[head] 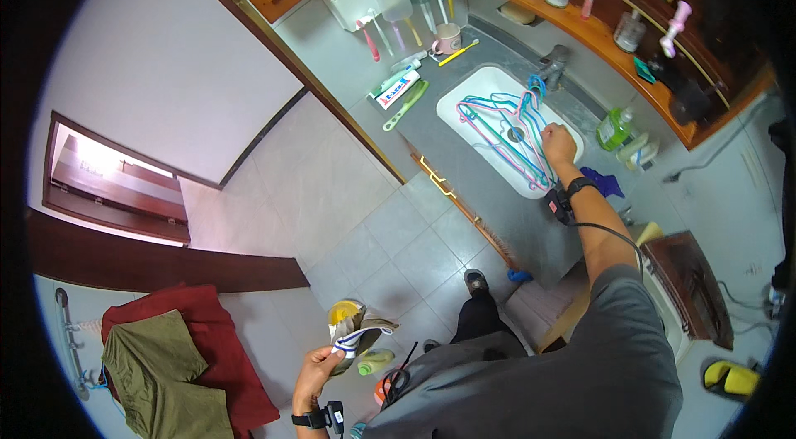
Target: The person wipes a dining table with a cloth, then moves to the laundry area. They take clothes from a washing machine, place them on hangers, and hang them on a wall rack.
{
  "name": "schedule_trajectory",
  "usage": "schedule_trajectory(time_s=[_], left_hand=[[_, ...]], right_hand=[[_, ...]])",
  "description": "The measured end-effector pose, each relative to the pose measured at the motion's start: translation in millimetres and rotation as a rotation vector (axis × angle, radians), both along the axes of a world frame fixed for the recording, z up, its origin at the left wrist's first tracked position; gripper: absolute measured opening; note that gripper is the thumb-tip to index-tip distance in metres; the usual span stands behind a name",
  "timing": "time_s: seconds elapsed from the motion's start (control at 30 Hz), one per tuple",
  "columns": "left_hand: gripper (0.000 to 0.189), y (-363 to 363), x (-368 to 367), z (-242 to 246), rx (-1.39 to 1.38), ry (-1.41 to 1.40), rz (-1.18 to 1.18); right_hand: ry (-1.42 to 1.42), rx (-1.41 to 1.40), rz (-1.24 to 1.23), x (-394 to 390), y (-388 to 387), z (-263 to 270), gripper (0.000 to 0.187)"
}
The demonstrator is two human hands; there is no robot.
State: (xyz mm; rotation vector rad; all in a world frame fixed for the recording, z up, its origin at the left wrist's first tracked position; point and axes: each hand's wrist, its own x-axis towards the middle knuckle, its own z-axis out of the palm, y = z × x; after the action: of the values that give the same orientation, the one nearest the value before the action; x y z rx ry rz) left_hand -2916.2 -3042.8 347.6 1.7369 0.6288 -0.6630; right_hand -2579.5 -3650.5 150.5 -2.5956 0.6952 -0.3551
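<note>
My left hand (pixel 320 367) pinches a bunched garment (pixel 360 339) in grey-beige cloth, with a white band and blue stripes at its edge. The garment hangs in the air above the tiled floor. Over the white sink basin (pixel 463 97), my right hand (pixel 559 143) is curled beside several wire clothes hangers (pixel 497 122) in pink, blue and green. Its fingertips are hidden, so whether they grip a hanger cannot be told. The hangers lie tangled across the basin, their hooks gathered near the faucet (pixel 555 60).
A toothpaste box (pixel 398 89), a green comb (pixel 407 104) and a pink mug (pixel 448 39) sit on the counter left of the basin. Green bottled soap (pixel 614 129) and a purple cloth (pixel 602 182) are at its right. Olive shorts (pixel 158 364) hang at lower left.
</note>
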Motion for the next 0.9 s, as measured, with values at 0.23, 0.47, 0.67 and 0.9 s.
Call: schedule_trajectory(time_s=[0.23, 0.47, 0.67, 0.9], left_hand=[[0.019, -34, 24, 5, 0.067, -0.003, 0.089], [0.018, -63, 50, -5, 0.002, -0.027, 0.061], [0.018, -72, 66, -11, -0.004, -0.064, 0.032], [0.019, -81, 73, -20, -0.022, -0.099, 0.016]], right_hand=[[-0.107, 0.297, -0.028, 65, -48, -48, 0.029], [-0.285, 0.391, 0.336, 26, 36, -36, 0.018], [-0.237, 0.365, 0.173, 34, 40, -7, 0.013], [-0.121, 0.661, 0.294, 68, 25, -14, 0.006]])
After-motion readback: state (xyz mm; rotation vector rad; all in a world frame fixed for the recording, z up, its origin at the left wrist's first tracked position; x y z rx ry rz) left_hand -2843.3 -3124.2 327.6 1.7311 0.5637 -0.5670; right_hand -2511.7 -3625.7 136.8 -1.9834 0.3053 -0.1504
